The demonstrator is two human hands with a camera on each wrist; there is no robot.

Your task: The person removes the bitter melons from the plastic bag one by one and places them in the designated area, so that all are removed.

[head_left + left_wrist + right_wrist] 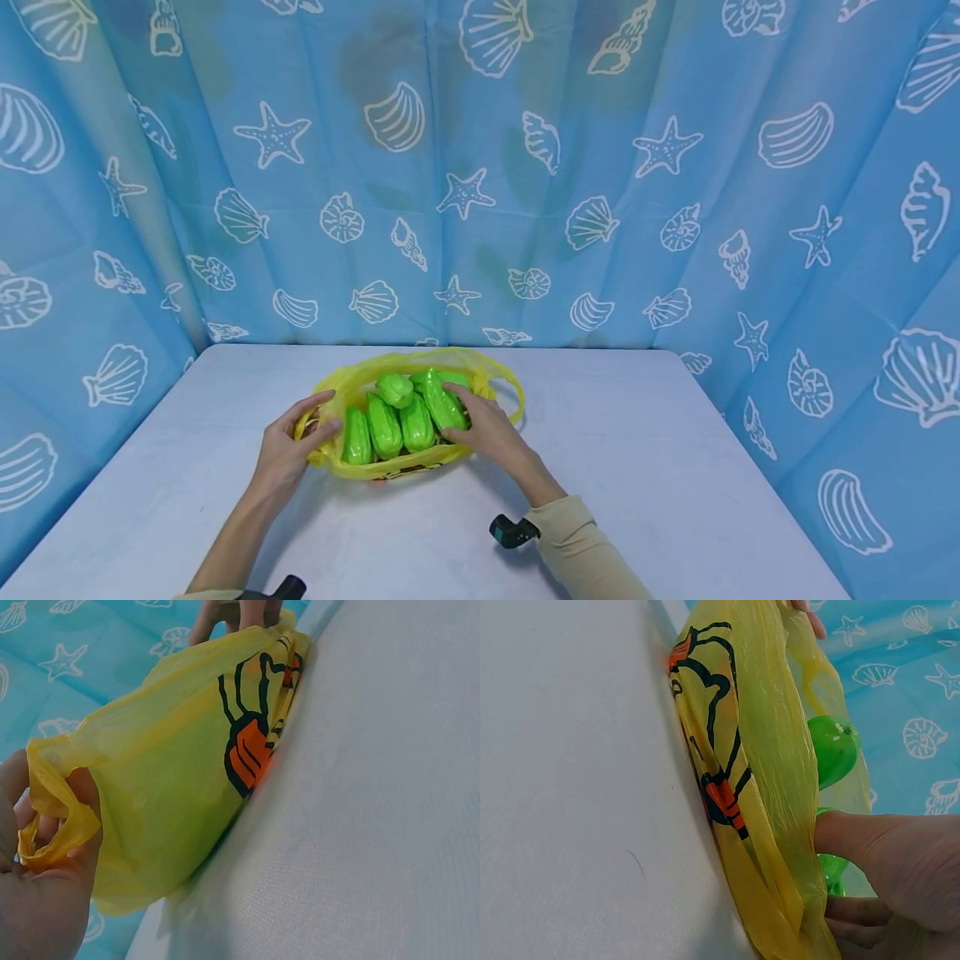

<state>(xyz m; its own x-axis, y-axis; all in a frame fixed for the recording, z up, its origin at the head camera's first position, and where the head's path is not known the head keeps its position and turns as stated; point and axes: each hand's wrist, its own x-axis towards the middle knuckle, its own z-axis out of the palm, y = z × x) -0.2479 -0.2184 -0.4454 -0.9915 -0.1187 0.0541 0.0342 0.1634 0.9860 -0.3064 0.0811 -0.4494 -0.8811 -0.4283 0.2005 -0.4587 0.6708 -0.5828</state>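
Note:
A yellow plastic bag (375, 469) lies on the table with its mouth held wide, black and orange print on its near side. Inside are several shiny green, plump, elongated toy vegetables (384, 425), most side by side, with one (394, 389) lying on top. My left hand (288, 437) holds the bag's left edge at the handle loop (56, 817), thumb toward the inside. At the right end, my right hand (491, 429) reaches into the mouth and grips the rightmost green vegetable (442, 404) between thumb and fingers. Its fingertips are partly hidden in the right wrist view.
The white table (637, 483) stretches around the bag on all sides. A blue curtain (465, 242) with white shells and starfish hangs behind and along both sides. The bag's right handle loop (517, 400) sticks out beyond my right hand. Black wrist cameras (512, 531) sit on both wrists.

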